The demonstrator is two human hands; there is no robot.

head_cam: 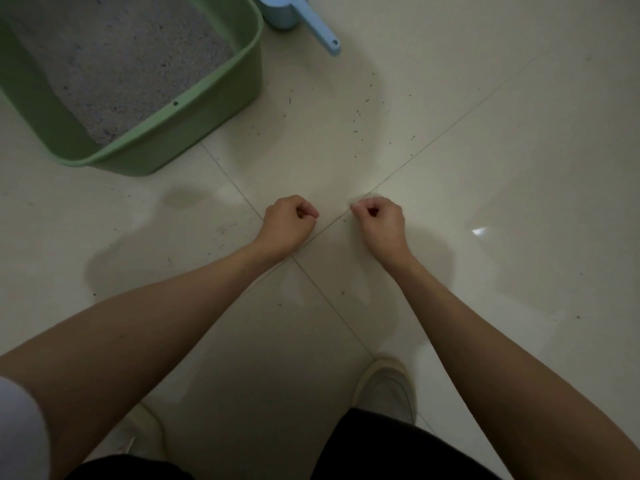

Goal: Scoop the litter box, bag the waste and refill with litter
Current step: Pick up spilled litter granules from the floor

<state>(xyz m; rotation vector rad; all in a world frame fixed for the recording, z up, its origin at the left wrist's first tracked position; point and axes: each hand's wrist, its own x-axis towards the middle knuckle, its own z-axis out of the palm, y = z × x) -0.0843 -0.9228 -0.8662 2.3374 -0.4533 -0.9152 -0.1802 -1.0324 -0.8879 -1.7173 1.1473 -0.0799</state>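
A green litter box (194, 95) stands on the floor at the upper left, holding grey litter (114, 60). A light blue scoop (313, 24) lies just beyond its right corner, handle pointing toward me. My left hand (285, 221) and my right hand (379, 218) are stretched out side by side above the pale floor tiles, well in front of the box. Both have their fingers curled into loose fists. I see nothing held in either hand. No waste bag is in view.
Cream floor tiles (502, 168) with dark specks of scattered litter (356, 116) lie between the box and my hands. My white shoes (388, 389) and dark shorts (398, 448) are at the bottom of the view.
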